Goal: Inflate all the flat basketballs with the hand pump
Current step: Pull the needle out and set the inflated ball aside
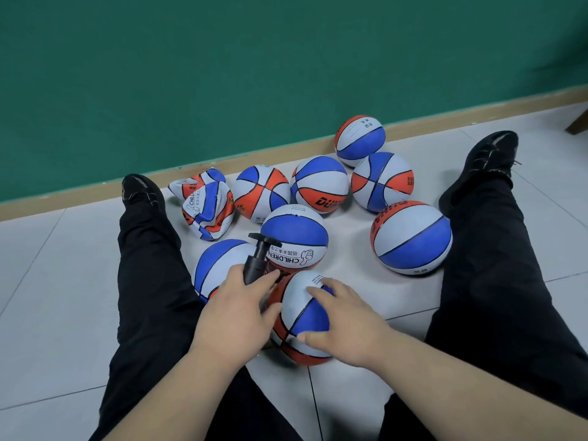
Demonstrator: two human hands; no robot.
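Black pump point(254, 265) in left hand point(235, 316) grip, right hand point(346, 326) spread on 6 o'clock ball point(310, 318), pumping strokes next I reckon.

Basketballs point(412, 237): matt, fine-pebbled, rubber-looking skin. Deflated ball point(206, 205): same skin, creased and limp. Hand pump point(259, 256): black plastic, slight sheen. Floor tiles point(47, 281): smooth, pale, faintly glossy. Wall point(222, 74): flat matt green. Skirting point(286, 144): wood-toned, matt. Trousers point(149, 281): black matt cloth.
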